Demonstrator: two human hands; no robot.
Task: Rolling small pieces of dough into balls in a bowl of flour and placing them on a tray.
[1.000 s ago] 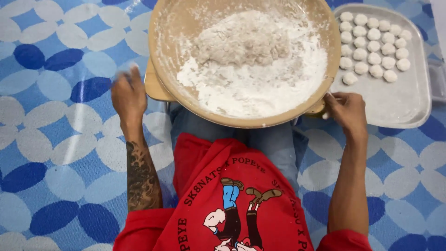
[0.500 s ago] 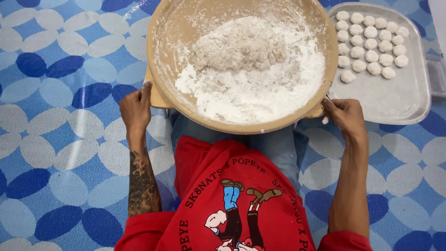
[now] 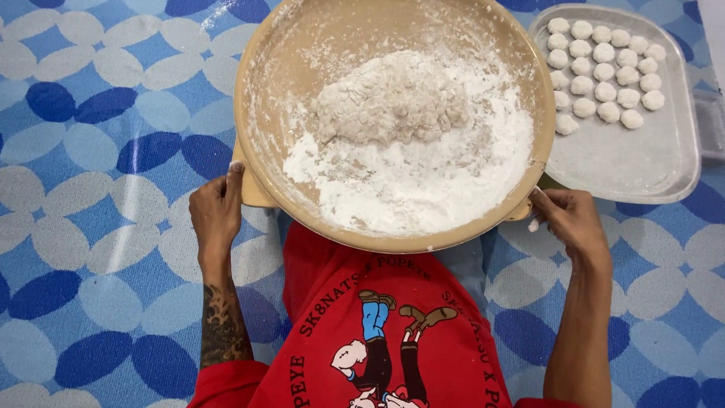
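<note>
A large tan bowl (image 3: 260, 113) sits in front of me, holding white flour and a lumpy mound of dough (image 3: 389, 98). My left hand (image 3: 217, 211) grips the bowl's left handle, thumb on top. My right hand (image 3: 570, 219) holds the bowl's right handle at the rim, fingers dusted with flour. My red printed shirt and lap lie just below the bowl.
A grey metal tray (image 3: 642, 166) stands at the right of the bowl, with several small white dough balls (image 3: 604, 72) in rows at its far end. The floor is a blue and white patterned mat (image 3: 91, 151).
My left hand moved from beside the bowl onto its left handle. My right hand closed on the right handle. The bowl has shifted slightly toward me.
</note>
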